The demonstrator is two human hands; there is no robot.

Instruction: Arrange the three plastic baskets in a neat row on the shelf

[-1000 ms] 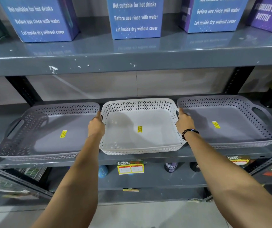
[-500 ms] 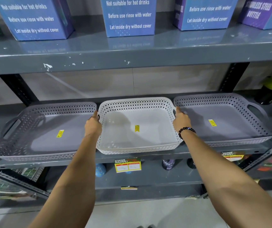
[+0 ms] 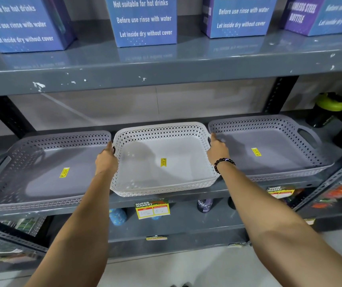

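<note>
White perforated plastic marks the middle basket of three set side by side on a grey metal shelf, where a person grips it at both ends. The left hand is closed on the white basket's left handle, its fingers wrapped over the rim; the right hand, above a dark beaded bracelet, is closed on the right handle. To the left of the white basket lies a grey basket, its near rim reaching the shelf's front edge; to the right lies a second grey basket, set a little further back. Both grey baskets sit just beside the white one, and each of the three carries a small yellow sticker on its floor. Above the white basket, blue boxes printed with care instructions stand on the upper shelf. Below it hangs a yellow-and-red price tag.
</note>
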